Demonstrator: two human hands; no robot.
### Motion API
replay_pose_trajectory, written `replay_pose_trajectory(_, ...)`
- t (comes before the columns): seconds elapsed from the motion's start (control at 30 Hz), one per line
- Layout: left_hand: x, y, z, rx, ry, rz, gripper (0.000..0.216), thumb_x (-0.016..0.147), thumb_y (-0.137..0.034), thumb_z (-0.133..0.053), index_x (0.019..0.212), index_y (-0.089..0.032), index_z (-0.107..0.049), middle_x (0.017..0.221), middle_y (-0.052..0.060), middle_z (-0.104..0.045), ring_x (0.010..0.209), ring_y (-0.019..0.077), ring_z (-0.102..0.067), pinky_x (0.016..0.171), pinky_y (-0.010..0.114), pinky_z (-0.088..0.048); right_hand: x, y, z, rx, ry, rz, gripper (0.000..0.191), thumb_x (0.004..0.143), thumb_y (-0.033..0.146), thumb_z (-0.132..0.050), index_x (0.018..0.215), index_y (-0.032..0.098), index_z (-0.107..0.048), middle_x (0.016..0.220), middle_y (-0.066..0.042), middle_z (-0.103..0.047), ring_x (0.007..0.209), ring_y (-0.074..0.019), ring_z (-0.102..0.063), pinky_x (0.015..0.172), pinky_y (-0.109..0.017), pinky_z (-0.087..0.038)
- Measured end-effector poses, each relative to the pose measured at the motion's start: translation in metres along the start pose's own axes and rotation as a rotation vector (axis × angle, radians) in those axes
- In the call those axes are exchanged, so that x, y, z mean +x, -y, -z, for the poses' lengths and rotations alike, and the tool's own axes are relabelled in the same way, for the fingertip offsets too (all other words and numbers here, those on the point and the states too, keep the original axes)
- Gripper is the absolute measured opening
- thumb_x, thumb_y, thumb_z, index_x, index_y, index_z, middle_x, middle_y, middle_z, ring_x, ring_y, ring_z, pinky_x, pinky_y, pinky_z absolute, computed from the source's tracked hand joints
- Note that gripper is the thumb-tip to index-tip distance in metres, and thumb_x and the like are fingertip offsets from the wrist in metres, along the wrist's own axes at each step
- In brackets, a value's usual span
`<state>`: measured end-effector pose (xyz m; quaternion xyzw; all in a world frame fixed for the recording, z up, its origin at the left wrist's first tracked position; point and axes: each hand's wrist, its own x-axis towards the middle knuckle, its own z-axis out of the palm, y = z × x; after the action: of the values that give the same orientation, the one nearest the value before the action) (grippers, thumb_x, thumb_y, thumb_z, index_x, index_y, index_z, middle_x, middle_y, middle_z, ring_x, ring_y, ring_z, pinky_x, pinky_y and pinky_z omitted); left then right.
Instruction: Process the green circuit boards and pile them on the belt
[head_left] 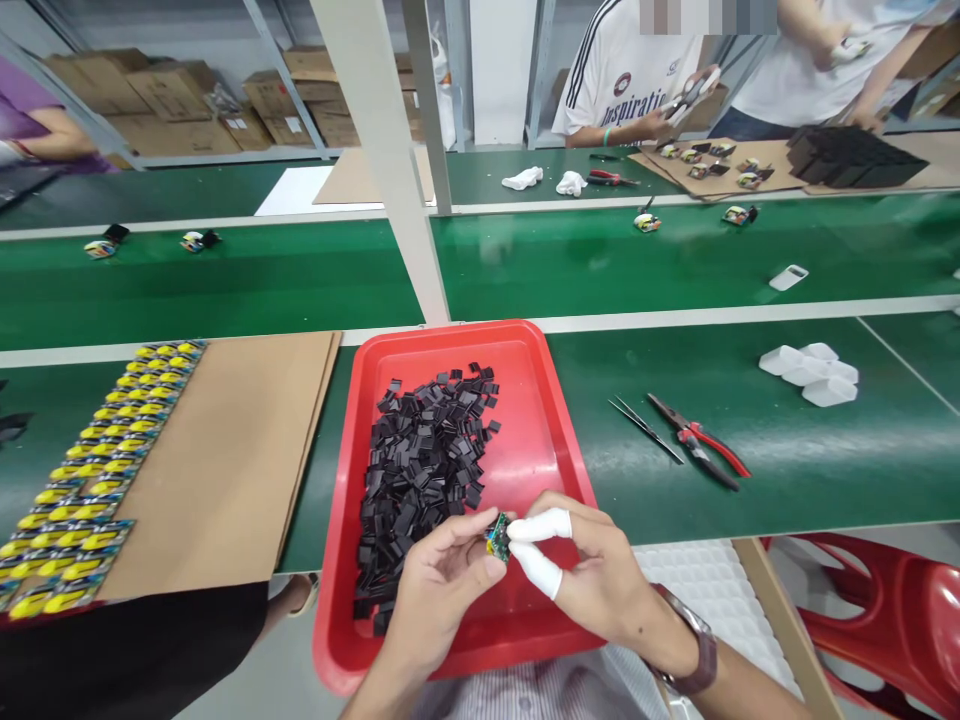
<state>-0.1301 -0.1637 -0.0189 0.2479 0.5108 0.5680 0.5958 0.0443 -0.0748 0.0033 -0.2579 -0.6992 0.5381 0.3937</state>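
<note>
Lettering "Inspiratio" (634, 112) on white T-shirt (646, 65); round badge (622, 84) unreadable

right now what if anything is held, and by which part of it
A small green circuit board: the left hand pinches its left side between thumb and index finger; the right hand, wearing white finger cots, pinches its right edge.

Green circuit board (500, 537); red tray (521, 420); black pieces (420, 460).

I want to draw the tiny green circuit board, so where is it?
In the head view, the green circuit board is below the middle, between the left hand's and right hand's fingertips, over the red tray.
</note>
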Motion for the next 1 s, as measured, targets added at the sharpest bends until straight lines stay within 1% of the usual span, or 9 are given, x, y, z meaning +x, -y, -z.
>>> replay_pose_trajectory(0.23, -0.0005, 0.0025, 0.0028, 0.006, -0.015, -0.011, 0.039, 0.076, -0.015, -0.088, 0.112, -0.029, -0.081, 0.11, 0.004, -0.082, 0.101, 0.0169, -0.077, 0.095, 0.024, -0.06, -0.0013, 0.0016, -0.0005, -0.005, 0.01, -0.014, 0.031, 0.089, 0.005, -0.067, 0.108, 0.028, -0.074, 0.087, 0.0, -0.067, 0.075, -0.0147, -0.064, 0.069, -0.029, -0.051)
replay_pose_trajectory(0.4, 0.0003, 0.002, 0.0013, -0.006, -0.023, -0.023, 0.037, 0.074, -0.015, -0.089, 0.108, -0.027, -0.082, 0.112, 0.006, -0.081, 0.102, 0.02, -0.077, 0.094, 0.029, -0.061, 0.0, 0.0018, -0.001, -0.02, -0.002, -0.063, 0.023, 0.087, 0.006, -0.066, 0.097, 0.025, -0.074, 0.082, 0.001, -0.066, 0.072, -0.0144, -0.063, 0.068, -0.028, -0.05)
replay_pose_trajectory(0.5, 0.0005, 0.0018, 0.001, 0.003, -0.031, -0.026, 0.037, 0.073, -0.015, -0.09, 0.107, -0.028, -0.083, 0.112, 0.005, -0.081, 0.1, 0.0191, -0.077, 0.092, 0.028, -0.062, -0.0012, 0.0011, -0.0012, -0.021, -0.015, -0.117, 0.018, 0.086, 0.006, -0.066, 0.089, 0.023, -0.072, 0.079, 0.002, -0.065, 0.069, -0.0138, -0.062, 0.066, -0.028, -0.05)
replay_pose_trajectory(0.57, 0.0003, 0.0016, 0.0005, 0.02, -0.043, -0.016, 0.037, 0.073, -0.017, -0.09, 0.107, -0.028, -0.083, 0.108, 0.005, -0.081, 0.097, 0.018, -0.076, 0.09, 0.027, -0.061, -0.0026, -0.0003, -0.0004, -0.019, -0.01, -0.109, 0.019, 0.086, 0.006, -0.065, 0.091, 0.023, -0.072, 0.08, 0.001, -0.065, 0.071, -0.0142, -0.062, 0.067, -0.028, -0.05)
replay_pose_trajectory(0.7, -0.0003, 0.0013, -0.0025, 0.057, -0.083, 0.01, 0.035, 0.074, -0.021, -0.09, 0.107, -0.024, -0.083, 0.098, 0.005, -0.08, 0.092, 0.0169, -0.075, 0.088, 0.027, -0.061, -0.0021, -0.0045, 0.0038, -0.008, 0.042, -0.026, 0.019, 0.087, 0.009, -0.066, 0.098, 0.023, -0.073, 0.086, -0.001, -0.066, 0.074, -0.0153, -0.063, 0.069, -0.029, -0.052)
replay_pose_trajectory(0.77, -0.0005, 0.0007, -0.0045, 0.06, -0.082, 0.006, 0.035, 0.073, -0.021, -0.091, 0.107, -0.024, -0.083, 0.1, 0.006, -0.08, 0.092, 0.0172, -0.074, 0.088, 0.027, -0.061, 0.0001, -0.0056, 0.0055, 0.033, 0.053, -0.056, 0.019, 0.086, 0.009, -0.067, 0.096, 0.023, -0.074, 0.084, 0.0, -0.066, 0.073, -0.0146, -0.063, 0.068, -0.028, -0.052)
replay_pose_trajectory(0.87, -0.0005, -0.0007, -0.0064, 0.072, -0.062, -0.022, 0.035, 0.073, -0.018, -0.09, 0.107, -0.025, -0.082, 0.105, 0.006, -0.079, 0.095, 0.0185, -0.074, 0.089, 0.03, -0.062, 0.0014, -0.0049, 0.0058, 0.046, 0.015, -0.136, 0.02, 0.084, 0.007, -0.068, 0.093, 0.024, -0.073, 0.082, 0.002, -0.068, 0.071, -0.0135, -0.064, 0.068, -0.027, -0.052)
replay_pose_trajectory(0.93, -0.0003, -0.0015, -0.0066, 0.082, -0.044, -0.03, 0.034, 0.075, -0.016, -0.089, 0.106, -0.026, -0.082, 0.106, 0.006, -0.079, 0.095, 0.0178, -0.074, 0.089, 0.029, -0.061, -0.0004, -0.0035, 0.0055, 0.001, -0.004, -0.124, 0.019, 0.085, 0.007, -0.066, 0.093, 0.023, -0.073, 0.081, 0.001, -0.067, 0.07, -0.0137, -0.062, 0.066, -0.027, -0.051)
replay_pose_trajectory(1.0, 0.0001, -0.0018, -0.0068, 0.093, -0.022, -0.019, 0.034, 0.076, -0.016, -0.088, 0.108, -0.026, -0.082, 0.105, 0.005, -0.079, 0.095, 0.0162, -0.074, 0.09, 0.026, -0.06, -0.0033, -0.0028, 0.0062, -0.044, 0.018, -0.059, 0.016, 0.088, 0.01, -0.065, 0.095, 0.022, -0.074, 0.082, -0.001, -0.065, 0.071, -0.0146, -0.06, 0.065, -0.029, -0.05)
